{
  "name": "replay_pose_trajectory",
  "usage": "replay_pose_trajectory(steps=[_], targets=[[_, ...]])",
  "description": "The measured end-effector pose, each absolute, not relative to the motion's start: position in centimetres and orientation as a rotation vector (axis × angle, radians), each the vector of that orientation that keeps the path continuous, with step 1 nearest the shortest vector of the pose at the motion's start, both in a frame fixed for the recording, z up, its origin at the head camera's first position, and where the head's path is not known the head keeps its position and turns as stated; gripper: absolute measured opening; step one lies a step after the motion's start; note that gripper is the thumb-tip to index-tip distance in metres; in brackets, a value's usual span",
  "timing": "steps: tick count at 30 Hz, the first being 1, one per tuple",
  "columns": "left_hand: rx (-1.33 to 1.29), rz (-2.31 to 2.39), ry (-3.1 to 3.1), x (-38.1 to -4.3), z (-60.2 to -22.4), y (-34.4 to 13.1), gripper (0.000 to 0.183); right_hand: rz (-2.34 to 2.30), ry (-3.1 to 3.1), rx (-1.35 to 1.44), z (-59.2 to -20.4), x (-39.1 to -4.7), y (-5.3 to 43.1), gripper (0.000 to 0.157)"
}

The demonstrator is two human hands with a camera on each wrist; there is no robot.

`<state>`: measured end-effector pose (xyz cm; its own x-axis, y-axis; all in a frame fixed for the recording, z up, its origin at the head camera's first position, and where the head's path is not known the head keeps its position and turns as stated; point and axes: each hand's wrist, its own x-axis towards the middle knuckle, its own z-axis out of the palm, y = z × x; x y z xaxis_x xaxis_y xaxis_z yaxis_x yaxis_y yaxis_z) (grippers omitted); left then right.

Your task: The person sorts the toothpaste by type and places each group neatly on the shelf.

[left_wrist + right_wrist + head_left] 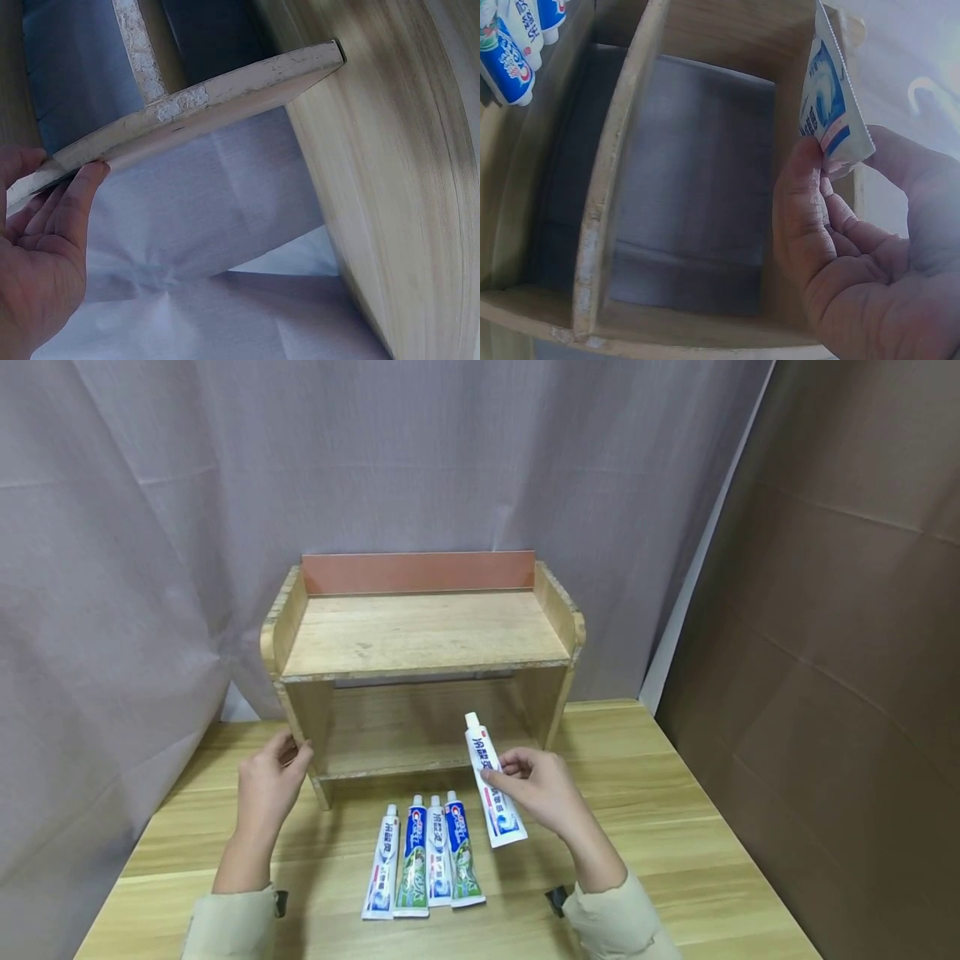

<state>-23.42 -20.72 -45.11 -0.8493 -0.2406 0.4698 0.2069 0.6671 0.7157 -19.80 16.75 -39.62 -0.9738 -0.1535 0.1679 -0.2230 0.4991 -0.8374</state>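
Note:
My right hand [542, 787] pinches a white and blue toothpaste tube [491, 781] between thumb and fingers, cap end up and tilted left, in front of the wooden shelf's right half. In the right wrist view, the crimped end of that toothpaste tube [831, 97] shows above the fingers. My left hand [273, 781] grips the front edge of the shelf's left side panel. The left wrist view shows thumb and fingers on either side of this panel [217, 94]. Several toothpaste tubes [415, 868], white-blue and blue-green, lie side by side on the table, caps toward the shelf.
The two-level wooden shelf [427, 631] stands at the back of the wood-grain table [645, 860], with a reddish back strip [420, 573] on top. Grey cloth [420, 452] hangs behind it, and a brown cloth panel [840, 652] stands on the right.

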Motion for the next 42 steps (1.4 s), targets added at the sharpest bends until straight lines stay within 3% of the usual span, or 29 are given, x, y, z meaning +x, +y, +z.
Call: replay_pose_trajectory(steps=[42], targets=[[0.021,-1.089,-2.329,-23.5,-45.1,-20.8,0.030,1.462,-2.573,0.389,-34.2,-21.0,16.6,0.024]])
